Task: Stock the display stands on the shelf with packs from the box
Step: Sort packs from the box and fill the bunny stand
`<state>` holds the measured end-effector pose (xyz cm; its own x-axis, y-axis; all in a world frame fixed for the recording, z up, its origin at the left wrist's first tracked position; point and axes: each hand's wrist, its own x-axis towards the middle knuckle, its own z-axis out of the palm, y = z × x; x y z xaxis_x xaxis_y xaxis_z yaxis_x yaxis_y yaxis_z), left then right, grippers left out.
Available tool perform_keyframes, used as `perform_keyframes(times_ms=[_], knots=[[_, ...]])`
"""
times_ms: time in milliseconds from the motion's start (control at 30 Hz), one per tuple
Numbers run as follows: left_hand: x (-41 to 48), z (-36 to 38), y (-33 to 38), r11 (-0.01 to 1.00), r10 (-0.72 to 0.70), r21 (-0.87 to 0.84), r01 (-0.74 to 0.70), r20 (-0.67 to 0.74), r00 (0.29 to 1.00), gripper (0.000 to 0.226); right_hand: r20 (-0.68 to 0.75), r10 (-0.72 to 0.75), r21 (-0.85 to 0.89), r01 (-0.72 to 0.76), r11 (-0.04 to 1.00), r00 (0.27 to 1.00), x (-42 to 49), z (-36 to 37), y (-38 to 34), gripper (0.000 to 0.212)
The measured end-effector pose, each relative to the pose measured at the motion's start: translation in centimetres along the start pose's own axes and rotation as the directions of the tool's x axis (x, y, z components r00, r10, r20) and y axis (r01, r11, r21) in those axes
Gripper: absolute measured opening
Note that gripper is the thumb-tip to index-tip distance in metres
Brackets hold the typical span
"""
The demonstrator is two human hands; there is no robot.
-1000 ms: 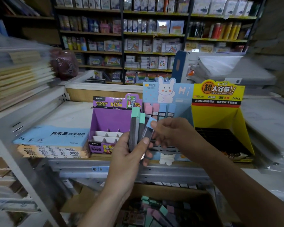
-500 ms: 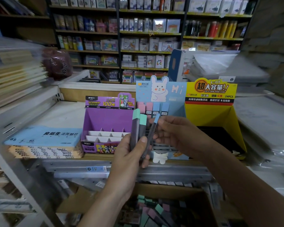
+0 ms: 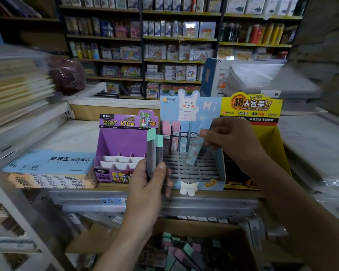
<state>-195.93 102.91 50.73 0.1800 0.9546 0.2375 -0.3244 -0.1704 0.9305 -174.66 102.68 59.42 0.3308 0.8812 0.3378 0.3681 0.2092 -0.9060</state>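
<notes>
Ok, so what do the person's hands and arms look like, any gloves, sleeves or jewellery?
Both are bare. The left hand and right hand wear no gloves, and no rings show. The left forearm and right forearm carry no sleeve, watch or bracelet as far as the view reaches.

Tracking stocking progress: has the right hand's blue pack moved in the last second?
Yes. The blue pack, pinched by the right hand, went rightward from the left edge of the bunny stand to over its grid.

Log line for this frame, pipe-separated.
left hand holds green-capped packs | right hand pinches blue pack, tilted at bunny stand grid | box below shelf
</notes>
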Motion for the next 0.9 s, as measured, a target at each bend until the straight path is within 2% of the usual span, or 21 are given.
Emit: perform_keyframes(times_ms=[100,400,533,633,900], knots=[[0.0,0.0,0.1,0.999,-0.030,-0.042,0.029,-0.027,0.999,0.010,-0.064,-0.060,-0.088,0.054,0.995,0.996,0.7,0.1,0.2,0.018],[0.2,0.2,0.4,0.998,-0.034,-0.044,0.033,-0.039,0.999,0.011,-0.034,-0.141,-0.245,0.129,0.961,0.989,2.7,1.2,1.6,0.005],[0.3,0.3,0.5,0.998,-0.036,-0.051,0.034,-0.028,0.999,0.011,-0.013,-0.153,-0.263,0.144,0.954,0.988,3.1,1.5,1.9,0.023],[0.3,0.2,0.4,0.998,-0.035,-0.050,0.034,-0.028,0.999,0.011,0.015,-0.149,-0.284,0.147,0.947,0.989,3.1,1.8,2.0,0.024],[0.4,0.2,0.4,0.998,-0.036,-0.050,0.035,-0.036,0.999,0.011,0.034,-0.157,-0.337,0.159,0.928,0.987,3.1,3.6,2.4,0.008]])
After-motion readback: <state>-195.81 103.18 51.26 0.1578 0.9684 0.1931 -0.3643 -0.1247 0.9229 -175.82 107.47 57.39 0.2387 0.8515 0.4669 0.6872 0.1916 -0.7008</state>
